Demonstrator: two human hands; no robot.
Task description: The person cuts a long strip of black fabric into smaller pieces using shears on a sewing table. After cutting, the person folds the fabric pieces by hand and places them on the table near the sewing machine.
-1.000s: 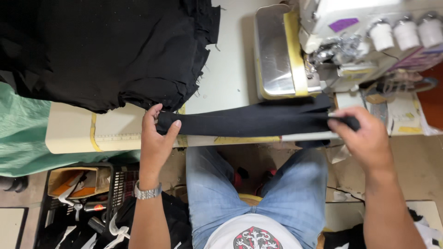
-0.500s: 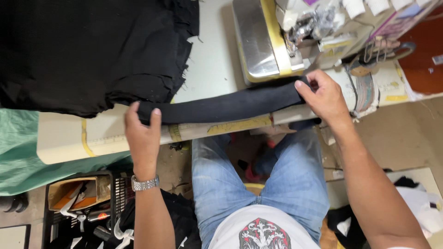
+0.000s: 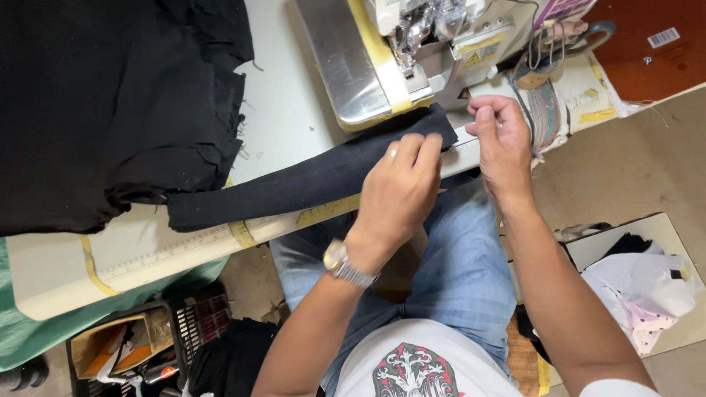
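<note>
left hand (image 3: 401, 192): lying flat on the black fabric strip (image 3: 294, 187), fingers pressing its right end down, wristwatch showing
right hand (image 3: 500, 140): fingers curling in, pinching the strip's end right by the sewing machine (image 3: 419, 44)
strip: lying along the front edge of the surface (image 3: 287, 110)
around it: big black cloth pile (image 3: 110, 103) sitting at the strip's left end; bin of tools (image 3: 125, 353) down below

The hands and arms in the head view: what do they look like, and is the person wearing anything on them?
Both forearms are bare, with no gloves on either hand. The left hand has a metal wristwatch with a gold-toned case and a silvery link band at the wrist. The right hand wears nothing at the wrist; further up that arm the edge of a white short sleeve shows at the picture's bottom corner.
</note>
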